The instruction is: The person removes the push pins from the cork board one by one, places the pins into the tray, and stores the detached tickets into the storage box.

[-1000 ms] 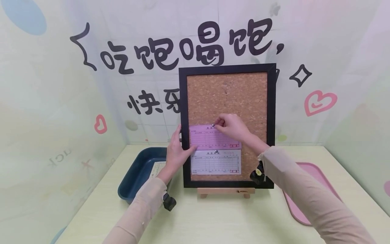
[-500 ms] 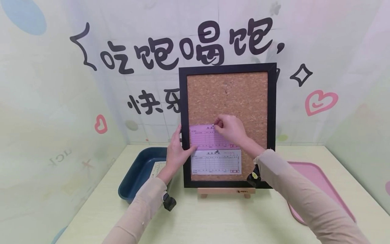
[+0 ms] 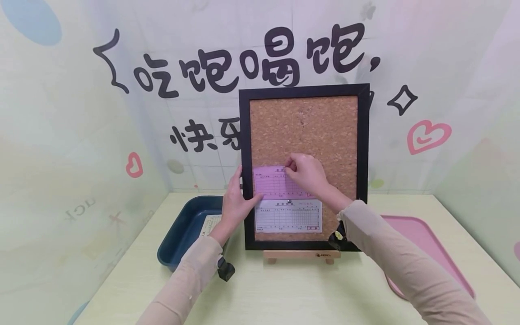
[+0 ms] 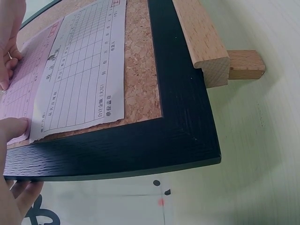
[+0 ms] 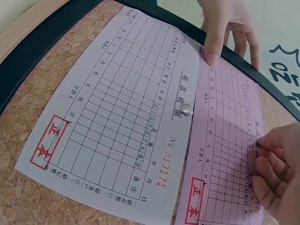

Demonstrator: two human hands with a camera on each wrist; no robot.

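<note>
A black-framed cork board (image 3: pixel 304 126) leans on a small wooden easel (image 3: pixel 300 255). A white receipt (image 3: pixel 288 219) lies flat low on it, fixed by a silver push pin (image 5: pixel 186 110). Just above is a pink receipt (image 3: pixel 268 183). My left hand (image 3: pixel 235 203) grips the board's left edge, thumb on the pink receipt's lower left corner and fingers behind the frame. At the pink receipt's top middle, my right hand (image 3: pixel 308 174) pinches a push pin with thumb and forefinger; the fingertips mostly hide it.
Left of the board stands a dark blue tray (image 3: pixel 166 243) with a paper slip (image 3: pixel 210 224) in it, partly behind my left arm. A pink tray (image 3: pixel 418 230) lies to the right, partly covered by my right sleeve. A printed wall rises behind.
My right forearm and wrist have swung slightly left and down while the fingertips stay at the pink receipt's top edge. The pin head, visible before, is now mostly hidden. My left hand stays put.
</note>
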